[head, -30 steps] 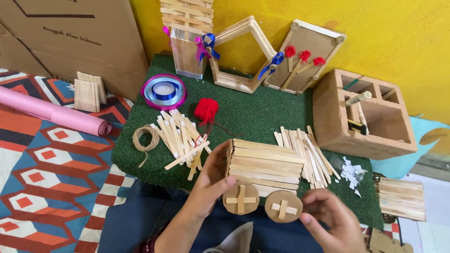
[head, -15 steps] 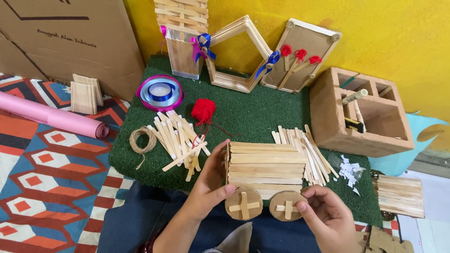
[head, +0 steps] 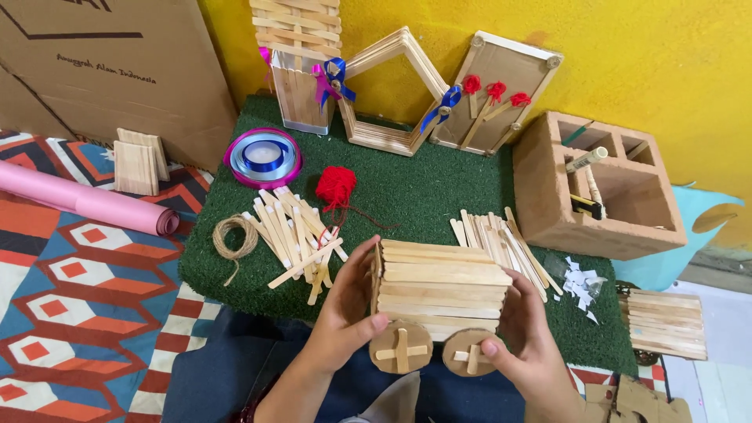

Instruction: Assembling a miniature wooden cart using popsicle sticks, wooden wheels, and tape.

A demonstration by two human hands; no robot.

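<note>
I hold a small cart body made of pale wooden craft sticks (head: 439, 283) over my lap, at the front edge of a green grass mat (head: 423, 188). My left hand (head: 345, 309) grips its left end, thumb near a round cardboard wheel with a stick cross (head: 400, 347). My right hand (head: 525, 337) grips the right end, thumb resting on a second cardboard wheel (head: 468, 352). Both wheels sit against the cart's lower front side.
Loose craft sticks lie in piles at left (head: 301, 239) and right (head: 501, 243) of the cart. A twine coil (head: 235, 235), red yarn ball (head: 335, 186), ribbon rolls (head: 263, 157), stick frames (head: 392, 90), a brown wooden organiser box (head: 595, 188) and a pink paper roll (head: 86, 200) surround the mat.
Both hands have shifted the stick cart slightly right and up. My right thumb has closed onto the right wheel.
</note>
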